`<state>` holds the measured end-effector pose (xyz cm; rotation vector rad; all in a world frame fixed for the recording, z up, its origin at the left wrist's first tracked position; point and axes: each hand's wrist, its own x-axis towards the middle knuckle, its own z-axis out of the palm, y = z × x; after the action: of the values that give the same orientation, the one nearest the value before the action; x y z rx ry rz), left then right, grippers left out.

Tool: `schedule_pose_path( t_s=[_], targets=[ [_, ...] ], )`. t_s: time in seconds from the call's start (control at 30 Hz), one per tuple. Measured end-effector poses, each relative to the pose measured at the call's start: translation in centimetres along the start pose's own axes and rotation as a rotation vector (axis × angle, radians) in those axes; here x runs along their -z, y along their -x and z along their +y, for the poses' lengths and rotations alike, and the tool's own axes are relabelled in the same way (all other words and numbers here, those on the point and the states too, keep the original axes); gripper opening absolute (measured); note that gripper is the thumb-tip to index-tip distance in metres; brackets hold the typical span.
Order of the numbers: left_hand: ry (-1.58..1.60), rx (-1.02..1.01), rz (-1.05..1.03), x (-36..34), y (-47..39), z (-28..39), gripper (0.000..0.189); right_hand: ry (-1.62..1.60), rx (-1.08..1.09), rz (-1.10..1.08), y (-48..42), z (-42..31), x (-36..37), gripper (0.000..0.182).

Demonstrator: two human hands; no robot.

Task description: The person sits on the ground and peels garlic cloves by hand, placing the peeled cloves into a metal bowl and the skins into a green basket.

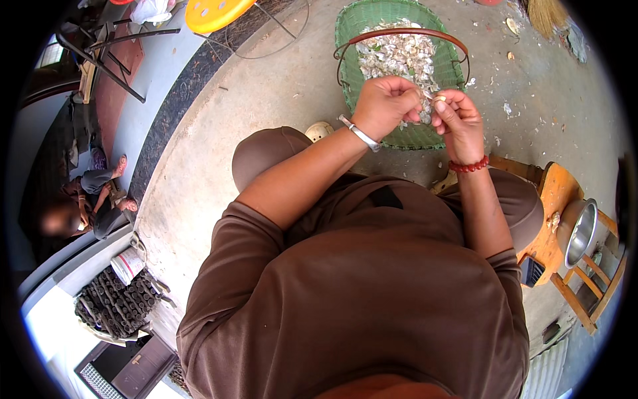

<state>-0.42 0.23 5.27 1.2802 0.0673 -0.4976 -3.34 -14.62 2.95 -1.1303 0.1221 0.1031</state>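
Above the near part of a green woven basket [349, 65], my two hands are close together. My right hand [461, 117], with a red bead bracelet at the wrist, pinches a small pale garlic clove [440, 99] between thumb and fingertips. My left hand [391, 104], wearing a silver bangle, has thumb and fingers pinched together beside the clove, on a thin pale bit that looks like peel [426, 94]. Papery garlic skins [398, 52] are heaped in the basket, beneath its arched brown handle [408, 31].
A metal bowl [582, 233] and pieces of garlic [553, 222] rest on a wooden bench [553, 194] at right. A yellow stool [217, 14] stands at upper left. Another person [92, 202] sits at far left. Near the lower left are a white bucket [128, 264] and stacked dark briquettes [117, 301].
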Motion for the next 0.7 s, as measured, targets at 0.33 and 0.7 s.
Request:
schedule_pose_path(
  t_s=[0.33,0.7],
  targets=[
    [0.006,-0.074,0.076,0.4,0.0,1.0,0.006,-0.151,0.042,-0.096,0.0,-0.5,0.1,0.008],
    [-0.309,-0.387,-0.082,0.0,0.1,-0.1,0.010,-0.069,0.020,-0.096,-0.1,-0.1,0.2,0.011]
  ],
)
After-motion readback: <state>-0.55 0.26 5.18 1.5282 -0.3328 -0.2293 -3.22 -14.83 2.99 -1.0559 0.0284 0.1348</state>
